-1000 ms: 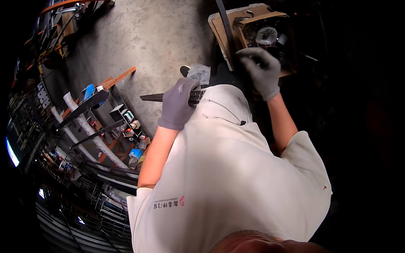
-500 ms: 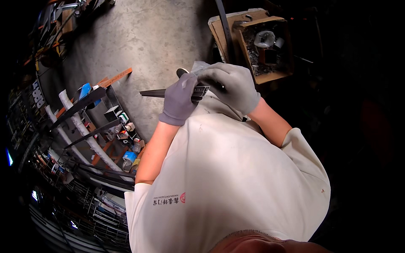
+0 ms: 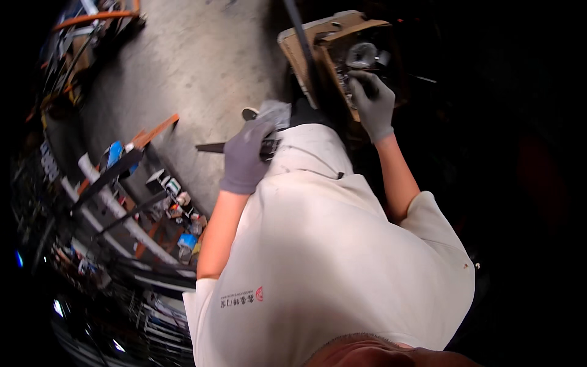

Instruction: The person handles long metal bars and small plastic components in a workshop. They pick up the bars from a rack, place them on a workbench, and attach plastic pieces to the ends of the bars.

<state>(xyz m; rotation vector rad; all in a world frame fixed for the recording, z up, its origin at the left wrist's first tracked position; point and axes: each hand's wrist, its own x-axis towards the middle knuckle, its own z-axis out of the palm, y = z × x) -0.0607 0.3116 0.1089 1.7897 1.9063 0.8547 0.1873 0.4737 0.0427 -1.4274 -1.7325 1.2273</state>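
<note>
My left hand (image 3: 243, 158), in a grey glove, is closed around a long dark metal profile (image 3: 210, 148) in front of my thighs. A crumpled clear plastic bag (image 3: 275, 114) shows at the top of that hand; whether the fingers grip it is hidden. My right hand (image 3: 374, 107), also gloved, reaches over the near part of an open cardboard box (image 3: 368, 25). Its fingers are curled together, and whatever is between them is too small to make out. Inside the box, a round clear plastic piece (image 3: 361, 54) lies just beyond the fingertips among dark small bits.
A dark upright bar (image 3: 299, 33) rises beside the box. On the left, white-wrapped bars (image 3: 113, 199), dark profiles and an orange beam (image 3: 160, 130) stick out over a bin of small packages and a blue container (image 3: 186, 241). Concrete floor (image 3: 202, 67) lies ahead.
My right hand has left my left hand and moved forward and right to the box. My left hand keeps the profile, a little lower. The view has shifted slightly.
</note>
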